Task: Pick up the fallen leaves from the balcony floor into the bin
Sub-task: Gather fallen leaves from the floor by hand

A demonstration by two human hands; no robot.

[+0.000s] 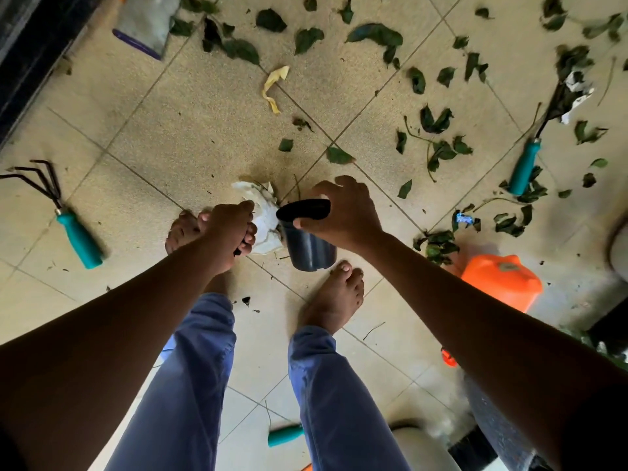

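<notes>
A person stands barefoot on a tiled balcony floor, seen from above. The right hand holds a small dark bin by its rim, fingers curled over the edge. The left hand is closed around something dark that cannot be made out, beside crumpled white paper. Most of the job appears left: many green leaves lie scattered well beyond the bin, among garden tools.

Right hand grips bin rim; leaves scattered.
</notes>
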